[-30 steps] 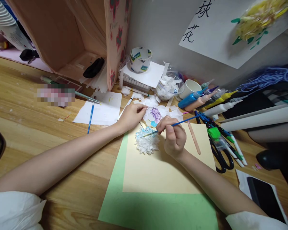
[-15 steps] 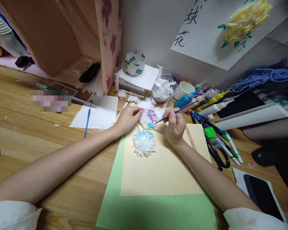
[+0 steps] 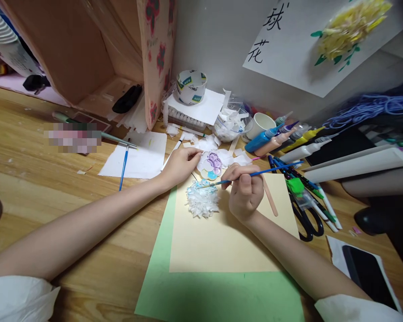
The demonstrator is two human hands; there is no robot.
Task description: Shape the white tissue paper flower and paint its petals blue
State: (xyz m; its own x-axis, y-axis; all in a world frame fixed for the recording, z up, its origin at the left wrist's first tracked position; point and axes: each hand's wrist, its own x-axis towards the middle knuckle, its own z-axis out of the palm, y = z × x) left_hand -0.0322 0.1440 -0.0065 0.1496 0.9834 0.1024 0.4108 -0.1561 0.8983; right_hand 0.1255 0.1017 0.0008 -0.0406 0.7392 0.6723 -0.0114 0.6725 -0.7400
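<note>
My right hand (image 3: 244,192) is closed around a blue paintbrush (image 3: 272,169), whose tip reaches the blue-tinted upper part of a white paper flower (image 3: 203,203). The flower lies on a cream sheet (image 3: 221,246), which rests on a larger green sheet (image 3: 188,295). Just behind the flower sits a small paint palette (image 3: 204,166) with purple and blue paint in its wells. My left hand (image 3: 181,166) pinches the palette's left edge between thumb and fingers. Right of my right hand, a wooden craft stick (image 3: 270,197) lies on the cream sheet.
Paint bottles (image 3: 260,141), a paper cup (image 3: 262,125) and a bowl of paper scraps (image 3: 230,125) stand at the back. Scissors (image 3: 310,226) and several pens lie right, near a phone (image 3: 369,277). Another brush (image 3: 123,167) lies left on white paper (image 3: 144,156). A tape roll (image 3: 191,87) sits behind.
My right hand has brought the brush tip from the palette's blue well toward me onto the flower, and the brush now lies flatter. My left hand stays at the palette.
</note>
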